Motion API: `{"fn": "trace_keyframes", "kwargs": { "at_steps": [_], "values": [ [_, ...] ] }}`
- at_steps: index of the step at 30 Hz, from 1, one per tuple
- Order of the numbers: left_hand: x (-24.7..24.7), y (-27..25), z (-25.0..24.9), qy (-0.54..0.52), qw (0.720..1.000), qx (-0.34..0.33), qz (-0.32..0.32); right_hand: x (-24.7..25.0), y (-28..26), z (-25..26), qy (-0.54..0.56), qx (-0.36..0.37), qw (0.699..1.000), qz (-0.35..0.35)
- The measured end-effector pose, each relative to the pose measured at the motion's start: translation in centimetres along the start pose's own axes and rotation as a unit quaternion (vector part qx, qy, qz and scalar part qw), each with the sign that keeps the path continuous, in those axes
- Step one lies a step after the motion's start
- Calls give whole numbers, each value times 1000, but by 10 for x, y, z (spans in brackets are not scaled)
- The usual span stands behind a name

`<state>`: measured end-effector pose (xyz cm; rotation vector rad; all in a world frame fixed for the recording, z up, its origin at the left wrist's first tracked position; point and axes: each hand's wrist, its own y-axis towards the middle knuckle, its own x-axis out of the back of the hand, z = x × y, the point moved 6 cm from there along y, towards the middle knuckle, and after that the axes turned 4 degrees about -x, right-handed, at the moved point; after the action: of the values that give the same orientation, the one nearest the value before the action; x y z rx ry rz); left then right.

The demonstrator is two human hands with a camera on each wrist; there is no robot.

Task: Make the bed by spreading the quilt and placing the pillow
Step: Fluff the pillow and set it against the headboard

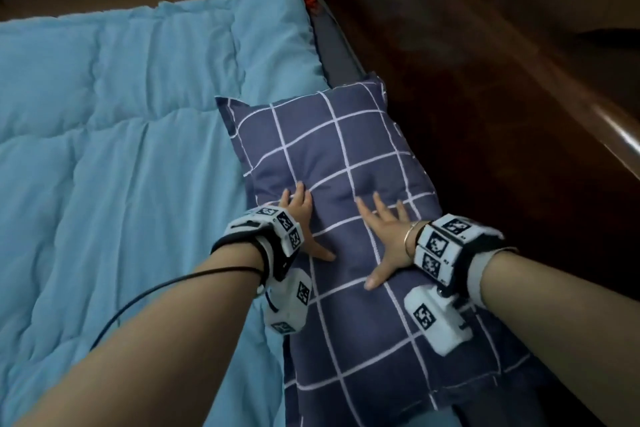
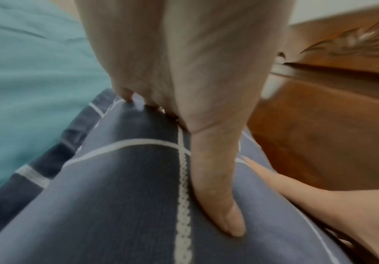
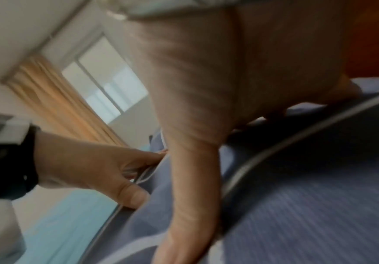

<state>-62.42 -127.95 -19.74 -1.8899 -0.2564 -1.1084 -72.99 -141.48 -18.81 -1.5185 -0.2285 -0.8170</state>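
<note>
**Settling the pillow at the head of the bed**

Dark wood of the headboard (image 1: 485,97) runs along the right of the bed, and the light blue quilt (image 1: 121,149) lies spread flat over the mattress to my left. My checked navy pillow (image 1: 329,139) sits lengthwise against that wood, its near side lapping the quilt's edge. Both palms are down on it: my left hand (image 1: 304,218) with fingers straight and thumb splayed, my right hand (image 1: 384,236) fanned wide, fingers pressing into the stuffing, neither gripping any cloth. I judge the quilt done and the pillow step nearly finished; this is the patting and smoothing. Next I should press out the dimple between my hands, check the pillow lies square to the headboard, then lift both hands off
</note>
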Motion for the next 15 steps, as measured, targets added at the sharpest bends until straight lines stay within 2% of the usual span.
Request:
{"fn": "trace_keyframes", "kwargs": {
  "at_steps": [5, 9, 12, 15],
  "values": [
    [-42, 27, 24, -14, 998, 16, 66, -28, 45, 13, -2, 7, 1000, 14],
    [-45, 36, 27, -15, 998, 20, 52, -31, 45, 20, 31, 3, 999, -9],
    [-15, 21, 18, -16, 1000, -1, 25, 0, 17, 18, 47, 0, 999, -26],
    [46, 2, 15, -28, 999, -3, -43, 58, -15, 9, 44, -18, 993, -112]
  ]
}}
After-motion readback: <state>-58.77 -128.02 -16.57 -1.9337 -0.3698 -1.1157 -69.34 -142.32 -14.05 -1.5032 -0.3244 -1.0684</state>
